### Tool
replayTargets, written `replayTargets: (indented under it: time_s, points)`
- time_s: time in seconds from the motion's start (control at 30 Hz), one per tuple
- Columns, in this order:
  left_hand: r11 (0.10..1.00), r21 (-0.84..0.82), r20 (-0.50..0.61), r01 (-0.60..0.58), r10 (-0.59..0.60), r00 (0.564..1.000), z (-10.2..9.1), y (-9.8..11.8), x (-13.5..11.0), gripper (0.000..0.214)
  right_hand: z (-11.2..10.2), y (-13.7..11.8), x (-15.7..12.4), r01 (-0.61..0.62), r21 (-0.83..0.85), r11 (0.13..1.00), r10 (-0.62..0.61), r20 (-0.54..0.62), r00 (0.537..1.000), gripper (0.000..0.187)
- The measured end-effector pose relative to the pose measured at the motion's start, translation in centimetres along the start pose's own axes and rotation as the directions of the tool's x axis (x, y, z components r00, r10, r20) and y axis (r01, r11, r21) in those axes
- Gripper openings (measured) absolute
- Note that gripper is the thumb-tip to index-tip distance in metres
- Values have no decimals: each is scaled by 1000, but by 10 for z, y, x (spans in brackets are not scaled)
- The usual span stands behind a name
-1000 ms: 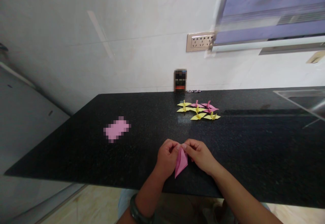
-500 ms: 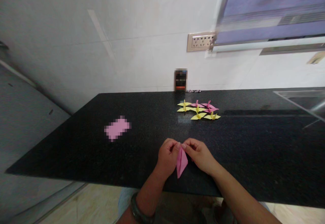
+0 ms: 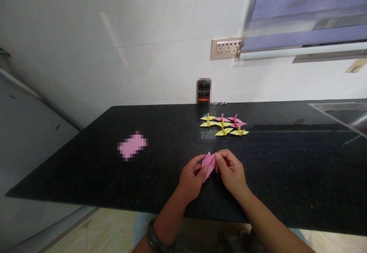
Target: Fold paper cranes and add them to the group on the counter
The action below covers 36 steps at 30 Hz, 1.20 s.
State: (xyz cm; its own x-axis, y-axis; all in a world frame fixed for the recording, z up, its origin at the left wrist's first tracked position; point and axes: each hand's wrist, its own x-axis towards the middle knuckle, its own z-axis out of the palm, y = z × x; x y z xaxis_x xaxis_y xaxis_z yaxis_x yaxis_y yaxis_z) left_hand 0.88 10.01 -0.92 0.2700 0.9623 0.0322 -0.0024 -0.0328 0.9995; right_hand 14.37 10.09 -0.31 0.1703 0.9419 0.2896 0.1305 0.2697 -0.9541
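Observation:
Between my hands, over the dark countertop (image 3: 160, 184), is a folded piece of pink origami paper (image 3: 208, 163), narrow and diamond-like. My left hand (image 3: 191, 176) pinches its lower left side, thumb on top. At its upper right corner, my right hand (image 3: 231, 170) grips the paper between thumb and fingers. Farther back stand several folded paper cranes, among them a yellow crane (image 3: 224, 131) and a pink crane (image 3: 235, 119). They sit close together in uneven rows.
A pixelated pink patch (image 3: 132, 146) lies on the counter to the left. Against the wall leans a blurred dark phone-like object (image 3: 203, 91), beside a small beaded strand (image 3: 219, 103). A sink edge (image 3: 329, 113) is at the right, and a socket panel (image 3: 226, 48) is on the wall.
The pink paper has been tilted and lifted, its lower tip no longer pointing straight toward me. My left hand has shifted from its top to its lower left side; my right hand has moved slightly right.

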Motion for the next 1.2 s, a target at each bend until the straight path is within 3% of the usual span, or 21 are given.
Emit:
replayTargets:
  time_s: [0.1, 0.23, 0.4, 0.6, 0.77, 0.93, 1.0, 1.1, 1.2]
  points:
    - [1000, -13, -32, 8, -8, 999, -1, -2, 2, 35, 0, 0, 0, 2, 30, 1000, -6, 103, 995, 15]
    - [998, 65, -49, -18, 22, 999, -3, -2, 2, 37, 0, 0, 0, 100, -27, 995, -93, 196, 976, 13]
    - [984, 164, -52, -67, 76, 996, -2, 1, -1, 41, 1, -1, 0, 189, -92, 978, -173, 158, 972, 9]
    - [999, 40, -4, -37, 37, 999, -1, 0, 0, 40, -2, -3, -1, 228, -69, 971, -220, 108, 969, 7]
    - [996, 56, 18, -67, 66, 998, -4, 0, 1, 23, -2, -2, -1, 79, 47, 996, -87, 211, 974, 11]
    - [993, 98, 1, -69, 69, 998, -5, 1, 2, 24, 2, -1, 0, -173, 253, 952, 143, 132, 981, 21]
    - [989, 115, -5, -90, 91, 996, -4, 3, 1, 24, 2, -2, 1, -237, 276, 932, 196, 167, 966, 29]
    - [986, 128, -19, -110, 113, 993, -3, 7, 0, 24, 1, -5, 1, -237, 210, 949, 174, 279, 944, 19]
    - [985, 135, -63, -105, 114, 991, -4, 7, 0, 24, 0, -8, 1, -159, 155, 975, 110, 284, 953, 17]
